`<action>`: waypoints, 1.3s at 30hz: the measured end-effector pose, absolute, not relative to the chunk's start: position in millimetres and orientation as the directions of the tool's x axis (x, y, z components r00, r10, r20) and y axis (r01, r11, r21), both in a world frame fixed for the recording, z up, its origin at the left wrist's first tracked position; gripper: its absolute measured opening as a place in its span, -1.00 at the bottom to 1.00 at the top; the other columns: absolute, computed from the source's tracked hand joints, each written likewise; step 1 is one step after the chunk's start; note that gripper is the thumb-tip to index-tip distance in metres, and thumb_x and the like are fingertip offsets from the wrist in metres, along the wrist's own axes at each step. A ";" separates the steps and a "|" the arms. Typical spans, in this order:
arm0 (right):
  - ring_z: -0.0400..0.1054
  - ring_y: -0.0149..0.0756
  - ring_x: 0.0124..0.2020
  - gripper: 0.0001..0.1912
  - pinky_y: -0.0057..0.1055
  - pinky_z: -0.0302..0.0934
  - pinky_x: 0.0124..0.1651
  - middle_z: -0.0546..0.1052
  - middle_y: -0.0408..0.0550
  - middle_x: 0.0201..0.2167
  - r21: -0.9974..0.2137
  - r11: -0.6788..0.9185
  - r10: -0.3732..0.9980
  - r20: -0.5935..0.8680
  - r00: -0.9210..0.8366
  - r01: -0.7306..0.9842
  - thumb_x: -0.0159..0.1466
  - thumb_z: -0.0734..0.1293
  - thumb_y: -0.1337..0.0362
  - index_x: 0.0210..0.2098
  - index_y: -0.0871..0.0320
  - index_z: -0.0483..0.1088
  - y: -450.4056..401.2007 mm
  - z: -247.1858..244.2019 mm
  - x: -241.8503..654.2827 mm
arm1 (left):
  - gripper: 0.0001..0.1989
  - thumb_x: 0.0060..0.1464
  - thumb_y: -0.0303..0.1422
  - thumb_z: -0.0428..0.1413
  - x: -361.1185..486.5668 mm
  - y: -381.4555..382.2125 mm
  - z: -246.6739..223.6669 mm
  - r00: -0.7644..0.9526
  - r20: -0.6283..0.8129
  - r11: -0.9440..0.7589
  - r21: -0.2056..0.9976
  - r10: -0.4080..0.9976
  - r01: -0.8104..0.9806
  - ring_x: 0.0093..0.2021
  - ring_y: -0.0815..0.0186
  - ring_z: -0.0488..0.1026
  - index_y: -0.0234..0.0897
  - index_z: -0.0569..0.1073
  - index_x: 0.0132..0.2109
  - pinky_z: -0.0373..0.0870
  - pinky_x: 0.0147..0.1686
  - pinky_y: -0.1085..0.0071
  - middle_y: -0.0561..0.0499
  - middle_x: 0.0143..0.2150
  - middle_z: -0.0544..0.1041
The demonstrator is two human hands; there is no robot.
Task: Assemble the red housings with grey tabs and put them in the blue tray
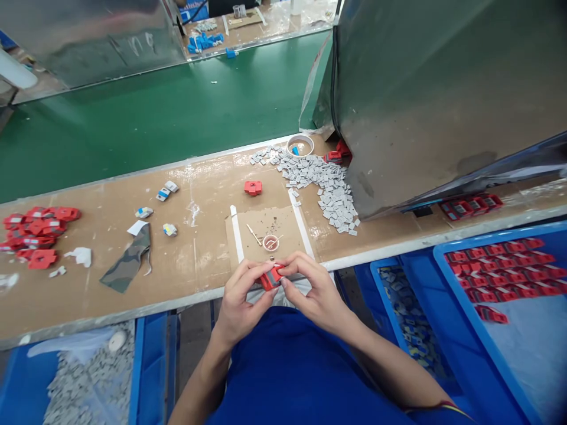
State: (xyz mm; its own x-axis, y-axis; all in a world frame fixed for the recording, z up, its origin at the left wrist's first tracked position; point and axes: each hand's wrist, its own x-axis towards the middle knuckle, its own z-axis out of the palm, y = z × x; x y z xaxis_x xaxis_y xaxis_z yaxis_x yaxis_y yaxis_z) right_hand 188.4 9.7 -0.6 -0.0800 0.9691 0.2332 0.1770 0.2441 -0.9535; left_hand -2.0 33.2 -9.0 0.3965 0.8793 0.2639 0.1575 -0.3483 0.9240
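Note:
Between my two hands, at the front edge of the bench, is a small red plastic toy car body (270, 277) with a grey strip on it. My left hand (243, 298) pinches its left side between thumb and fingers. My right hand (312, 289) grips the other side, thumb below and fingertips on top. Just beyond them a small round cup (271, 242) with reddish contents stands on a taped cardboard sheet (283, 221). A thin stick (254, 234) lies beside the cup. Farther back sits a single red plastic part (253, 188).
Many small grey plates (319, 183) are spread at the right, near a tape roll (300, 146). Red parts (38, 230) are piled at the left, near a camouflage cloth (128, 258). A metal panel (443, 106) rises at right. Rows of red pieces fill part of a blue tray (491, 348).

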 end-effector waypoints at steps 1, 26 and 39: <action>0.51 -0.24 -0.10 -0.93 -0.32 0.41 -0.06 0.51 -0.02 -0.21 -0.955 0.239 0.970 0.227 -0.086 0.176 0.38 0.33 0.39 -0.23 0.10 0.41 9.4 -1.0 188.1 | -0.55 0.23 -0.51 0.22 -2.2 33.3 -7.7 0.407 0.267 -0.354 0.922 0.874 0.155 -0.06 0.23 0.56 -0.11 0.51 0.22 0.59 -0.09 0.35 -0.11 -0.05 0.54; 0.52 -0.26 -0.19 -0.86 -0.37 0.38 -0.08 0.60 -0.01 -0.22 -0.950 0.111 0.972 0.042 -0.232 0.292 0.40 0.35 0.32 -0.30 0.11 0.34 8.2 -12.6 198.8 | -0.77 0.19 -0.36 0.26 -4.3 50.5 -6.4 0.522 0.164 -0.298 0.937 0.837 0.182 -0.27 0.27 0.66 -0.13 0.63 0.00 0.66 -0.27 0.52 -0.02 -0.22 0.62; 0.53 -0.19 -0.06 -0.67 -0.23 0.50 0.00 0.55 0.07 -0.04 -0.908 0.321 0.947 0.304 -0.104 0.268 0.46 0.35 0.25 0.19 0.06 0.37 12.0 -9.2 190.6 | -0.90 0.30 -0.32 0.19 6.1 37.9 -0.7 0.292 0.158 -0.196 0.975 0.943 0.104 0.10 0.12 0.61 -0.23 0.58 -0.12 0.57 0.08 0.22 -0.22 0.06 0.64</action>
